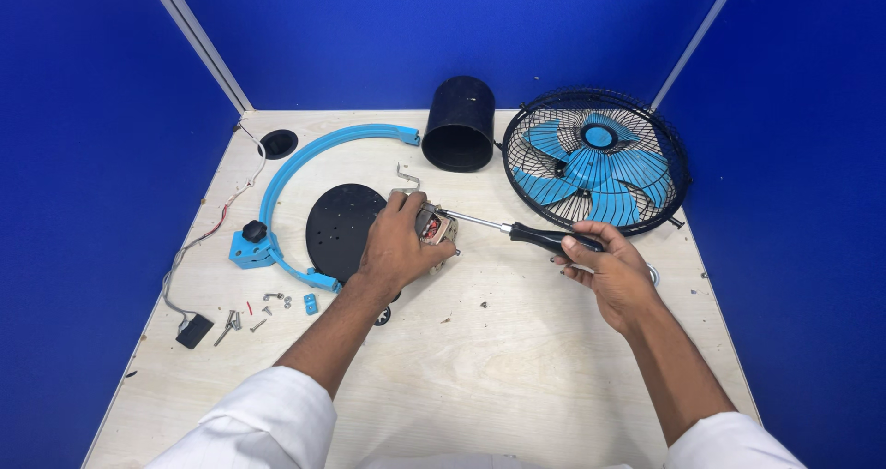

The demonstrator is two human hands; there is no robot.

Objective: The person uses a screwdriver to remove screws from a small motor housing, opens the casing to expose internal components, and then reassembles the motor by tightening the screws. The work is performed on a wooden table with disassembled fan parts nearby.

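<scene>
From the head view, the left hand [399,246] lay palm down, its fingers curled over a small motor [434,226] near the middle of the worktop [517,358], clasping it in place. The left forearm reached in from a white sleeve [258,423] at the bottom edge. The right hand [611,268] was wrapped around the black handle of a screwdriver [535,235], held nearly level, with the metal shaft pointing left and its tip meeting the motor's near end.

Beside the motor lay a black round plate [340,229], partly under the left hand. A curved blue bracket [305,160] arched around it, ending in a blue block with a black knob [254,231]. Loose screws [263,305] were scattered near the left edge, close to a bundle of wires [208,234]. Farther back stood a black cylinder [460,124] and a wire fan cage [595,160] with blue blades. The worktop was pale wood, closed in by blue partition walls [92,155].
</scene>
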